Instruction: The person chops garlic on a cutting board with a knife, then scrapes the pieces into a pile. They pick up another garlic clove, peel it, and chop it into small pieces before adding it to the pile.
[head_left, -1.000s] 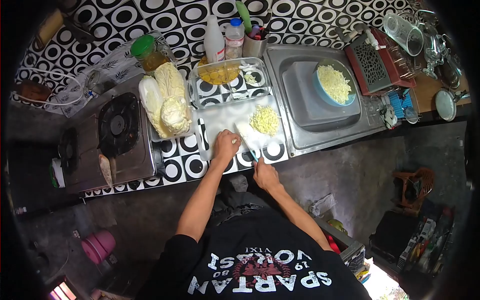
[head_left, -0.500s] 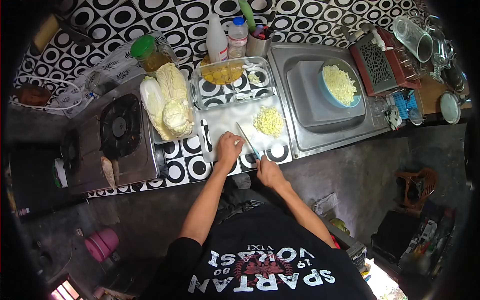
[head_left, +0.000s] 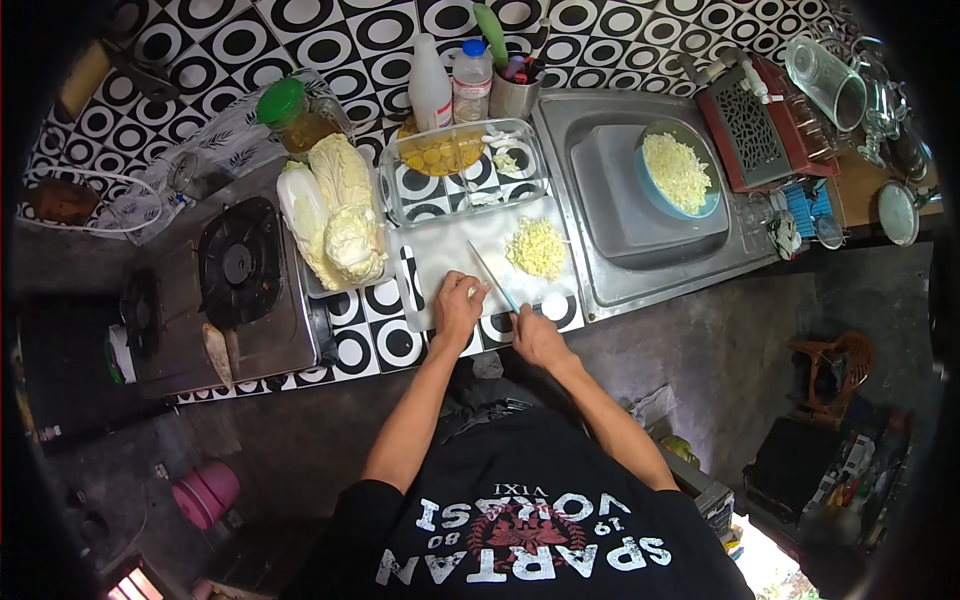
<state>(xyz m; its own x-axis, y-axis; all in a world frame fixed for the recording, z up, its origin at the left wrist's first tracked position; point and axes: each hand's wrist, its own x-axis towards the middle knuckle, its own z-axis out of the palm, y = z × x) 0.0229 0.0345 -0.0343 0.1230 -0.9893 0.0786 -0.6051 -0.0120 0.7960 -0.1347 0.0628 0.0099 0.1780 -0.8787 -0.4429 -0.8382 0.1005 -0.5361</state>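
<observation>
My right hand [head_left: 541,339] is closed round the turquoise handle of a knife [head_left: 487,263], whose blade slants up and left over a pale, see-through cutting board [head_left: 432,262]. Just left of the blade, the bent fingers of my left hand [head_left: 460,303] press a small whitish vegetable piece [head_left: 476,291] near the board's front edge; most of it is hidden. A heap of finely chopped pale-yellow vegetable [head_left: 536,247] lies on the board's right side. Behind the board stands a clear divided glass dish [head_left: 390,190] with a few white scraps in its right part.
Whole napa cabbages [head_left: 330,205] fill a container at left, beside the gas stove [head_left: 275,340]. A blue bowl [head_left: 650,188] of chopped cabbage sits over the steel sink [head_left: 600,290]. A white bottle [head_left: 430,85], a blue-capped bottle [head_left: 472,85] and a utensil cup [head_left: 515,98] stand behind.
The view has shifted very slightly. Both hands and the knife keep nearly the same place on the board, and the chopped heap looks unchanged.
</observation>
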